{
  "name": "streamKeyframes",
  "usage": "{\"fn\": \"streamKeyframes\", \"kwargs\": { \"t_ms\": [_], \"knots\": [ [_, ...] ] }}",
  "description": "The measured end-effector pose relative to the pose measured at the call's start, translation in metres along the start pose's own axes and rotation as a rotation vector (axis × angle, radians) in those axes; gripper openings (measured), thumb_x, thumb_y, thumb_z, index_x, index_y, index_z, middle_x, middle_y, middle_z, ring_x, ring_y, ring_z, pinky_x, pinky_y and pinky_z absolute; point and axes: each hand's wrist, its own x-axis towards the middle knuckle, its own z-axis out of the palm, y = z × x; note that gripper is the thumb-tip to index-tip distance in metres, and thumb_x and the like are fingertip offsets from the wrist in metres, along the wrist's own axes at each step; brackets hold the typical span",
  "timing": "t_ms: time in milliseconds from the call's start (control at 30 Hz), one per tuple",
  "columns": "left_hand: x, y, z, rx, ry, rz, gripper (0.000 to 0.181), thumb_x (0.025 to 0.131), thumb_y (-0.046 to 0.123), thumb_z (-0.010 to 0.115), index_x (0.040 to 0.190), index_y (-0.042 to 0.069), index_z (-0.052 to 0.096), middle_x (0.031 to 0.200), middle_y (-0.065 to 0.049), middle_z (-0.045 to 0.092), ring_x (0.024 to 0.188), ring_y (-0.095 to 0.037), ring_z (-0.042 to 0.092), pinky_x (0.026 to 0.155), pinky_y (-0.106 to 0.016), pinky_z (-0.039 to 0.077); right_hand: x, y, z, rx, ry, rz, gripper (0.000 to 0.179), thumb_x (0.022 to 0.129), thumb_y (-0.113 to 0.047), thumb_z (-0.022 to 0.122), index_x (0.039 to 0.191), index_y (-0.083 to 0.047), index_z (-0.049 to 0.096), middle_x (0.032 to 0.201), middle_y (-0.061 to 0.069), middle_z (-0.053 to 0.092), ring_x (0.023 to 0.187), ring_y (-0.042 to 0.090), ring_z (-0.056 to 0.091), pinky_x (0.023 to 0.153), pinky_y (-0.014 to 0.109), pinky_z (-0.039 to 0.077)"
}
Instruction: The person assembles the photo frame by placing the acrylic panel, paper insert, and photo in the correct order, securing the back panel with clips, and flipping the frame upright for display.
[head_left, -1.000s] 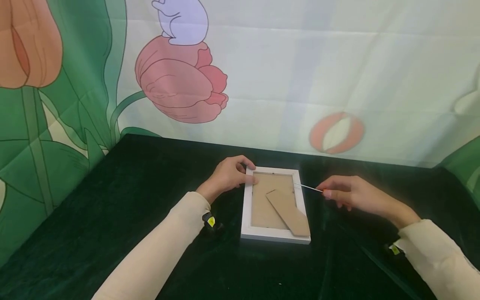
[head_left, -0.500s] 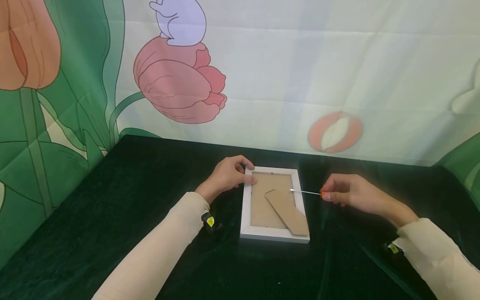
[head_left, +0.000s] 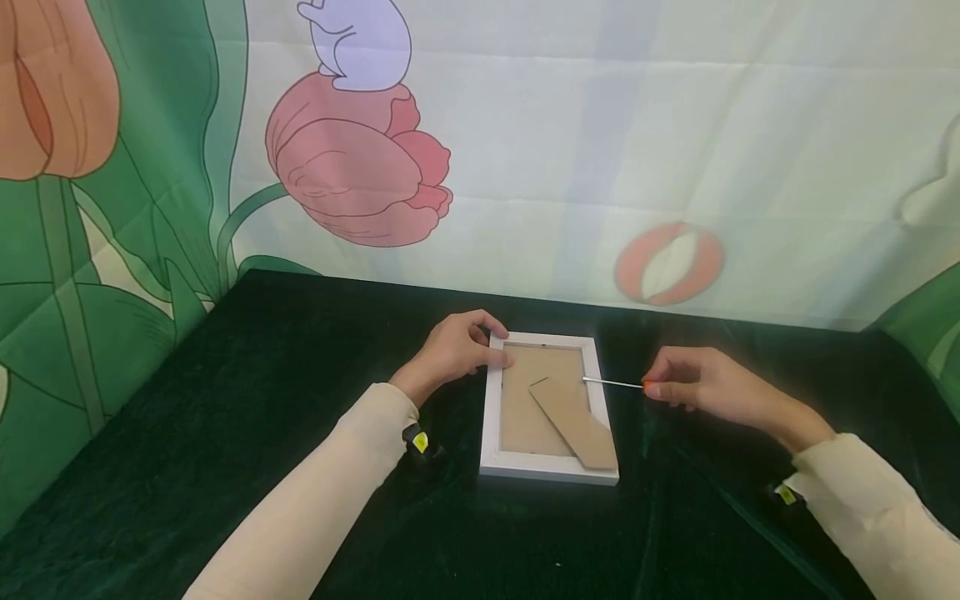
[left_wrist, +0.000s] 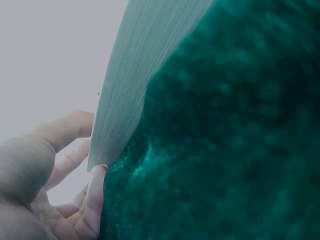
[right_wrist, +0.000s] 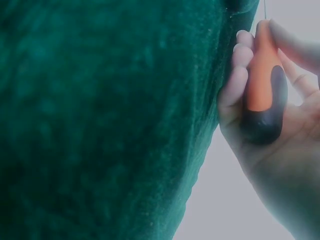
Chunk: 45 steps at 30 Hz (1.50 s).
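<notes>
Dark green cloth (head_left: 450,533) covers the work surface, with a flower-printed backdrop (head_left: 525,150) hanging behind it. On the cloth, between the two hands, the white frame (head_left: 492,408) lies back up, its long axis running near to far from the person. Its brown board (head_left: 543,360) faces upward, and the stand (head_left: 573,425) slants across it to the near right corner.

Nearer to the frame is the left hand (head_left: 456,346), which pinches its far left corner, thumb over the rail. Well apart on the other side, the right hand (head_left: 705,383) has fingers and thumb curled round the screwdriver (right_wrist: 262,92), whose butt sits toward the palm. From this hand the frame lies to the left, and the shaft points that way, crossing the right rail roughly square to the long axis. Its tip is at the rail's inner edge, beside the board; whether it touches, I cannot tell.
</notes>
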Motion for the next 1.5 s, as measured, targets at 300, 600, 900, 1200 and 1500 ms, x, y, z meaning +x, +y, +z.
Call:
{"fn": "streamKeyframes", "kwargs": {
  "t_ms": [300, 600, 900, 1200, 1500],
  "knots": [
    [-0.001, 0.0, 0.001, 0.006, -0.002, -0.002, 0.038, 0.088, 0.026, 0.089, 0.122, 0.017, 0.073, 0.111, -0.01, 0.064, 0.093, -0.028, 0.065, 0.077, -0.032, 0.063, -0.002, 0.002, -0.001, 0.007, 0.001, 0.003, 0.01, 0.102, -0.029, 0.074, 0.103, -0.02, 0.07, 0.098, 0.0, 0.069, 0.087, 0.025, 0.064, 0.074, 0.039, 0.059],
    [0.001, -0.001, 0.001, 0.017, 0.006, 0.0, 0.038, 0.088, 0.025, 0.088, 0.122, 0.017, 0.073, 0.11, -0.01, 0.065, 0.093, -0.028, 0.065, 0.077, -0.032, 0.063, -0.001, -0.001, -0.002, -0.006, -0.002, 0.02, 0.012, 0.103, -0.033, 0.073, 0.105, -0.021, 0.07, 0.1, 0.0, 0.068, 0.087, 0.026, 0.065, 0.074, 0.04, 0.06],
    [0.001, 0.0, 0.002, 0.023, 0.005, 0.003, 0.038, 0.088, 0.024, 0.088, 0.122, 0.017, 0.073, 0.109, -0.01, 0.065, 0.09, -0.028, 0.066, 0.076, -0.032, 0.063, -0.002, -0.002, -0.003, -0.006, -0.031, 0.022, 0.012, 0.103, -0.033, 0.072, 0.103, -0.021, 0.069, 0.099, 0.001, 0.068, 0.086, 0.027, 0.065, 0.071, 0.04, 0.06],
    [0.0, 0.001, 0.001, 0.016, -0.001, -0.01, 0.038, 0.089, 0.024, 0.088, 0.123, 0.017, 0.073, 0.11, -0.01, 0.064, 0.091, -0.028, 0.066, 0.078, -0.033, 0.063, 0.001, -0.006, -0.008, -0.01, -0.092, 0.028, 0.012, 0.103, -0.032, 0.072, 0.101, -0.02, 0.069, 0.094, 0.003, 0.066, 0.08, 0.027, 0.064, 0.066, 0.039, 0.058],
    [0.002, 0.001, 0.002, 0.022, -0.004, -0.006, 0.038, 0.089, 0.024, 0.088, 0.123, 0.017, 0.072, 0.109, -0.01, 0.065, 0.09, -0.028, 0.066, 0.078, -0.033, 0.063, 0.007, -0.018, -0.019, -0.061, -0.164, 0.058, 0.015, 0.102, -0.032, 0.073, 0.098, -0.02, 0.065, 0.088, 0.005, 0.064, 0.074, 0.028, 0.063, 0.064, 0.038, 0.057]
  ]
}}
